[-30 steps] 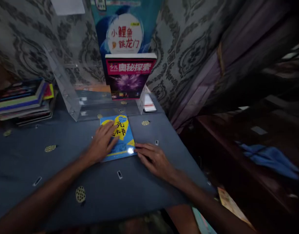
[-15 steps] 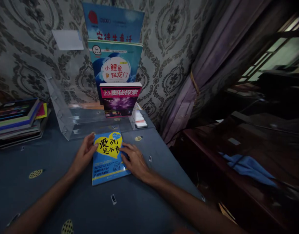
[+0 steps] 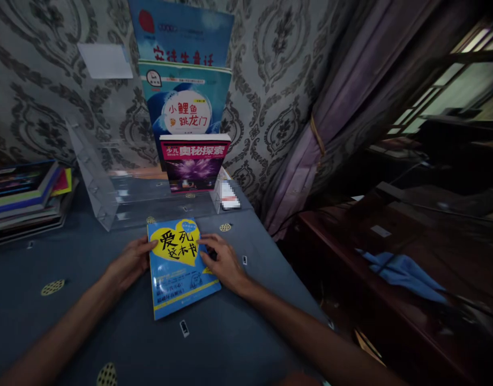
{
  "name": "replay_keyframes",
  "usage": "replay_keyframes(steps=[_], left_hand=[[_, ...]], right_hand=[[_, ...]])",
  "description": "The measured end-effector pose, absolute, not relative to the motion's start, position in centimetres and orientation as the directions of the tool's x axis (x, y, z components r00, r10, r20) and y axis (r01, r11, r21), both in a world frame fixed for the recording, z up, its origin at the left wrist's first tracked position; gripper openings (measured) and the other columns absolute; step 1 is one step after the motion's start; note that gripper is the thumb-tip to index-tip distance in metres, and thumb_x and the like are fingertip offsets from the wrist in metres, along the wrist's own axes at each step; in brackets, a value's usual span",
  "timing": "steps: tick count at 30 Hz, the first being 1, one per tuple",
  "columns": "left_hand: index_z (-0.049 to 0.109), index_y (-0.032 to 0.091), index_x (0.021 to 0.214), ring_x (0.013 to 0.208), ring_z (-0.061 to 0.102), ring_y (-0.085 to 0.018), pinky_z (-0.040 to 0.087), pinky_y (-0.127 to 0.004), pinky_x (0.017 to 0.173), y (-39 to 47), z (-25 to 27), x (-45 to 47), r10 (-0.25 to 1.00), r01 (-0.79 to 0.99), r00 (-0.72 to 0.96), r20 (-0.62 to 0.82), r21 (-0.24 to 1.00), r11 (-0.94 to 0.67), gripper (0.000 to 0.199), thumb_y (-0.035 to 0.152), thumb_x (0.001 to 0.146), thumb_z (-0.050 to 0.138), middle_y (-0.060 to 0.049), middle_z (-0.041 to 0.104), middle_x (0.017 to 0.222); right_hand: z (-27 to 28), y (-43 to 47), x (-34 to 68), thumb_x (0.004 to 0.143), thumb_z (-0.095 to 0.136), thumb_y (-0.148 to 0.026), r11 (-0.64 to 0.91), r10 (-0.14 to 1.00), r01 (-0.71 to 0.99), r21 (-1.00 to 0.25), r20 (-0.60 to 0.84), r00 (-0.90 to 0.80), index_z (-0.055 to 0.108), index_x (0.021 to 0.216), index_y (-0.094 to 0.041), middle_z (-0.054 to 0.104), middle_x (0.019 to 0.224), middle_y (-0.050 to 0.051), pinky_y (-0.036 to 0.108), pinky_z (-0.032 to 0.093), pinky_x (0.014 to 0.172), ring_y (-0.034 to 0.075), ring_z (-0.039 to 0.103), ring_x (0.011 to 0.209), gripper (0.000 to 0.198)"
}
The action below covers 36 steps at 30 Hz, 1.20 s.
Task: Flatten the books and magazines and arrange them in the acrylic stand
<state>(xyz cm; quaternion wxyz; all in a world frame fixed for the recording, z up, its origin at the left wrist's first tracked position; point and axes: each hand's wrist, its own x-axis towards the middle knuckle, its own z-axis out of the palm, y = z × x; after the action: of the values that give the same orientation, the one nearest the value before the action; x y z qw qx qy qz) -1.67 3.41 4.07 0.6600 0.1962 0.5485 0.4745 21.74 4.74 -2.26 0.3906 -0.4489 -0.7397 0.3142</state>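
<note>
Over blue tablecloth (image 3: 230, 343), left grip (image 3: 129, 264) and right grip (image 3: 225, 265) hold the book (image 3: 180, 279) “爱死这本书”.

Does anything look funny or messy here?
Yes: the white thing by the clear stand looks odd because it's blurred into little squares. The pile of books at left is messy, edges not lined up. The blue book looks undamaged.
</note>
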Motion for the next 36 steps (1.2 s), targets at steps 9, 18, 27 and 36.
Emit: replay_keyframes(steps=[9, 18, 27, 36], left_hand=[[0.064, 0.010, 0.111, 0.084, 0.078, -0.029, 0.066, -0.036, 0.072, 3.0, 4.0, -2.0, 0.940, -0.396, 0.054, -0.338, 0.857, 0.331, 0.039, 0.010, 0.075, 0.078, -0.015, 0.078, 0.101], [0.073, 0.019, 0.107, 0.114, 0.067, -0.038, 0.058, -0.049, 0.095, 0.9, 8.9, -2.6, 0.994, -0.095, -0.018, 0.111, 0.989, -0.112, 0.043, 0.033, 0.068, 0.086, -0.009, 0.076, 0.104], [0.062, 0.037, 0.136, 0.143, 0.045, -0.028, 0.018, -0.056, 0.125, -0.8, 5.6, -4.4, 0.792, 0.490, 0.599, 0.120, 0.727, -0.480, 0.047, 0.023, 0.090, 0.059, -0.001, 0.056, 0.148], [0.035, 0.035, 0.155, 0.152, 0.030, -0.023, 0.017, -0.056, 0.126, -1.9, 1.1, -4.1, 0.684, 0.565, 0.723, 0.098, 0.487, -0.666, 0.085, -0.005, 0.081, 0.043, -0.001, 0.036, 0.162]], right_hand=[[-1.4, 6.4, 22.7, 0.080, 0.073, -0.045, 0.040, 0.923, 0.129, -0.991, -0.013, -0.385, 0.068, 0.119, -0.017, 0.074, 0.091, 0.005, 0.021, 0.045, 0.046, 0.010, 0.057, 0.057, 0.049], [4.4, 6.4, 23.4, 0.085, 0.070, -0.048, 0.268, 0.853, -0.009, -0.963, 0.242, -0.463, 0.070, 0.108, -0.023, 0.076, 0.091, 0.003, 0.027, 0.060, 0.063, 0.016, 0.073, 0.071, 0.034], [-0.3, 6.2, 25.0, 0.094, 0.053, -0.015, 0.693, 0.688, 0.306, -0.653, 0.470, -0.553, 0.068, 0.123, -0.024, 0.066, 0.137, 0.010, 0.045, 0.052, 0.106, 0.022, 0.063, 0.126, 0.034], [-0.6, 5.9, 26.0, 0.091, 0.049, -0.008, 0.765, 0.629, 0.468, -0.443, 0.354, -0.692, 0.070, 0.123, -0.022, 0.070, 0.131, 0.011, 0.054, 0.048, 0.107, 0.026, 0.064, 0.122, 0.040]])
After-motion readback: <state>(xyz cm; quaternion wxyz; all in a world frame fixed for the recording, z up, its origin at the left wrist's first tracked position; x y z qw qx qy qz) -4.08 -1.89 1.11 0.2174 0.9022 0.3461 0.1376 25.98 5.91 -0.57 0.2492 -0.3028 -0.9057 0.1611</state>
